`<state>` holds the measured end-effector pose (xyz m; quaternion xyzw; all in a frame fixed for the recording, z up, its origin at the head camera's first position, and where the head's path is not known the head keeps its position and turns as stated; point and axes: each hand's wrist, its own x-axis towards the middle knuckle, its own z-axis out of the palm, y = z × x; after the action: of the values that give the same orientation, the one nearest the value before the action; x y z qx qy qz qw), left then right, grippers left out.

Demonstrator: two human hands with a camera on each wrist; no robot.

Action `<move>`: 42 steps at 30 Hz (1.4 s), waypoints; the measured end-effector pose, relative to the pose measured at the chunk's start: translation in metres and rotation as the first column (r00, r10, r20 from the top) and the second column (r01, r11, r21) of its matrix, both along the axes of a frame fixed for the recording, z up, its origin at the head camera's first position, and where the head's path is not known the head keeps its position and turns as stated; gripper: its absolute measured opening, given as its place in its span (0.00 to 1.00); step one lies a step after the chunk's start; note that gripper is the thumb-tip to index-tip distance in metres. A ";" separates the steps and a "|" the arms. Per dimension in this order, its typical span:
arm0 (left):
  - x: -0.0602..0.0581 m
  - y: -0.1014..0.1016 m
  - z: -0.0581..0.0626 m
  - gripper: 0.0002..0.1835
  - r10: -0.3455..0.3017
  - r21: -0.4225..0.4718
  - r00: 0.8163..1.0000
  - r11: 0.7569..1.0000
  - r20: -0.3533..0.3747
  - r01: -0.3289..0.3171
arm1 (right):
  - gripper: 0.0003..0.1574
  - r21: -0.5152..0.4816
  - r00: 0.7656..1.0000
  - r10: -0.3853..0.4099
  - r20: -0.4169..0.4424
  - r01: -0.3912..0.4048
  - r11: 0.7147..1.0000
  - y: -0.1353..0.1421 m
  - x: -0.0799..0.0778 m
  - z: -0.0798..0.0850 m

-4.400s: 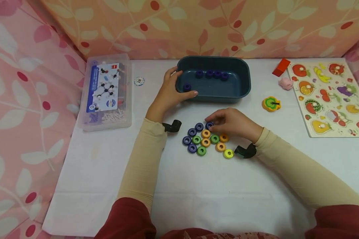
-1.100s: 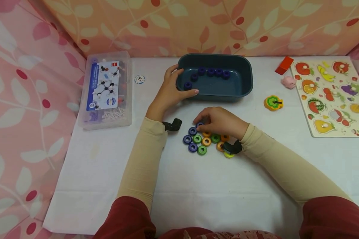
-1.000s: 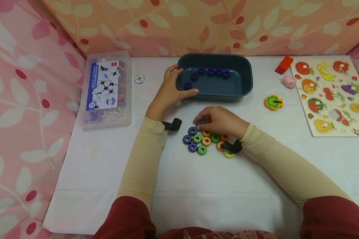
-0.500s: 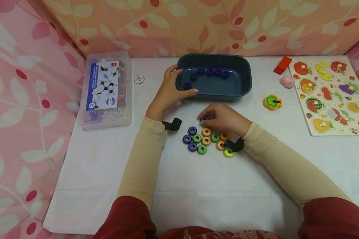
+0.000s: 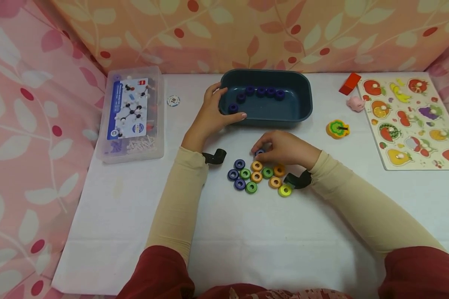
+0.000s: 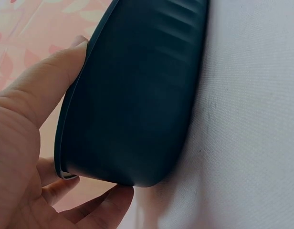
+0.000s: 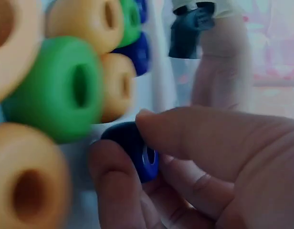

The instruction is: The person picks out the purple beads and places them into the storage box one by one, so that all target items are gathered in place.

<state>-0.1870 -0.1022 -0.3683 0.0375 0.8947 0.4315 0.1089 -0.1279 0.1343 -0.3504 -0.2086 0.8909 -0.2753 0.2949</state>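
In the head view my left hand (image 5: 214, 114) grips the left end of a dark teal plastic tub (image 5: 273, 123). Its thumb lies on the rim in the left wrist view, with the other fingers round the tub's end (image 6: 128, 114). Between thumb and fingers my right hand (image 5: 286, 148) pinches a blue ring-shaped bead (image 7: 137, 148), just in front of the tub. Several beads lie loose near that hand: blue (image 5: 233, 175), green (image 5: 251, 187), orange (image 5: 256, 177) and one yellow (image 5: 284, 191). Inside the tub sit several dark blue beads (image 5: 261, 91).
A clear molecule-kit box (image 5: 155, 124) stands at the left, beside a round chip (image 5: 173, 101). Right of the tub are a red block (image 5: 349, 84), a pink pig figure (image 5: 356, 104), a tree-shaped piece (image 5: 338, 129) and a fruit puzzle board (image 5: 385, 160). Floral cloth (image 5: 224, 41) hangs behind.
Another blue bead has come into the tub. My right hand has picked up one more from the group and moved it slightly up and right. The left hand has stayed on the tub.
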 end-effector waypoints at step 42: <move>0.001 -0.001 0.000 0.60 -0.013 0.004 1.000 1.000 -0.025 0.013 | 0.30 -0.325 0.866 -0.430 0.256 0.496 0.805 -0.009 -0.086 0.025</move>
<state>-0.1862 -0.1028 -0.3679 0.0489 0.8948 0.4322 0.1003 -0.2141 0.1254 -0.3250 -0.0130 0.8156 -0.5231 0.2469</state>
